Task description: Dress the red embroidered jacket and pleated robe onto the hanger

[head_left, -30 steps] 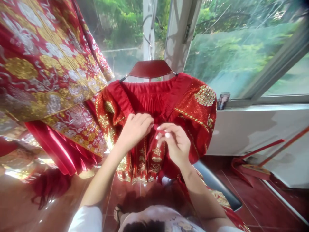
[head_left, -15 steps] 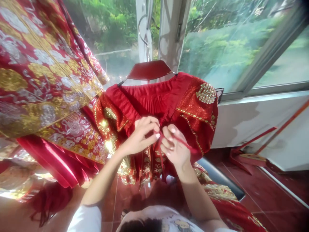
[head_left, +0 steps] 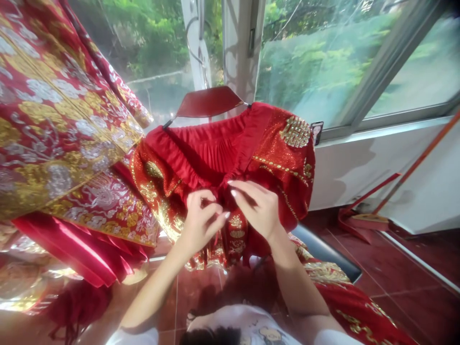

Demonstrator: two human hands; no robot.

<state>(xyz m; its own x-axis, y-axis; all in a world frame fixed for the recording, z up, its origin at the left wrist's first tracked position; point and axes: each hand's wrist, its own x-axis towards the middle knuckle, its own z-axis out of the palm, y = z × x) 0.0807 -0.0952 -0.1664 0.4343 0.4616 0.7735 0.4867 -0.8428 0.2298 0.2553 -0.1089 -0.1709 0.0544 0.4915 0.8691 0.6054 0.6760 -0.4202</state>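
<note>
A red top with gold beading and a gathered neckline hangs at chest height from a hanger with a wide red-brown centre. Both hands are at the middle of its front neckline. My left hand has curled fingers, with thumb and forefinger close together on a thin red drawstring; a short red end shows beneath it. My right hand reaches in from the other side, its fingertips pinched at the neckline where the drawstring gathers. The cord between the fingers is mostly hidden.
On the left hangs a large red, gold and silver embroidered garment, close to the top's sleeve. Windows stand behind. A long-handled dustpan rests by the right wall. Red embroidered cloth drapes over a dark seat at lower right.
My hands have moved apart; the left shifted down and left, and the right turned its fingertips toward the neckline. The cord across my right hand no longer shows. The view has shifted slightly right.
</note>
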